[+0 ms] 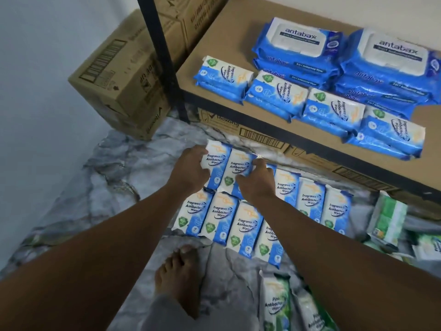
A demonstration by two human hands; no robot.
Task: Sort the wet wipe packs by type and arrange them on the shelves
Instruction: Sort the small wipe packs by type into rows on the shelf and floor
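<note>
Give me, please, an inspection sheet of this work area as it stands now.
Surface: marbled floor; brown shelf above it.
Job's things: white-and-blue packs in two rows on the floor, others along the shelf front; big blue packs stacked behind those; green packs loose on the floor.
Clutter: cardboard boxes beside and under the shelf.
Hands: left hand grips the end pack of the back row; right hand grips the next pack.
Cables: nothing seen.
Surroundings: pale wall; black shelf post; a bare foot.
</note>
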